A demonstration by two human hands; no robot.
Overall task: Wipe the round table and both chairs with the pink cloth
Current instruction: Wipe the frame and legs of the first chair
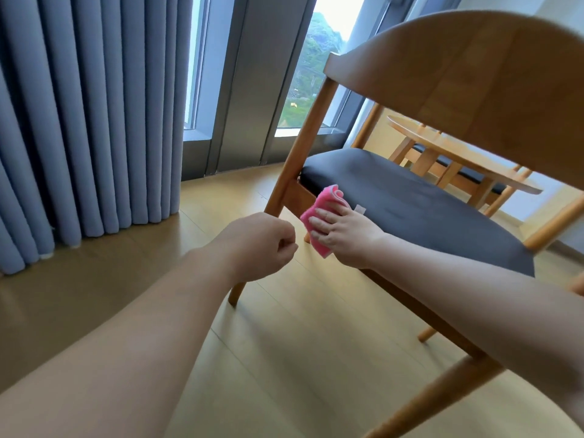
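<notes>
The pink cloth (319, 216) is pressed against the near left edge of the dark padded seat (420, 213) of a wooden chair (480, 77) by the right hand (343, 235). The fingers (322, 220) of that hand are laid out straight and slightly spread over the cloth, which is bunched up at its far end and hangs over the seat edge. The left hand (262, 246) is held in the air just left of the cloth, its fingers curled into a loose fist with nothing seen in it, in front of the chair's rear left leg (303, 147). The curved backrest of the chair is seen close to the camera at the upper right. Beyond the seat, part of the round wooden tabletop (455, 150) is visible, and past it a second chair (442, 167) with a dark seat is partly seen. Blue-grey curtains (82, 121) hang at the left beside a window (316, 74), and the chair stands on a light wooden floor (300, 343).
</notes>
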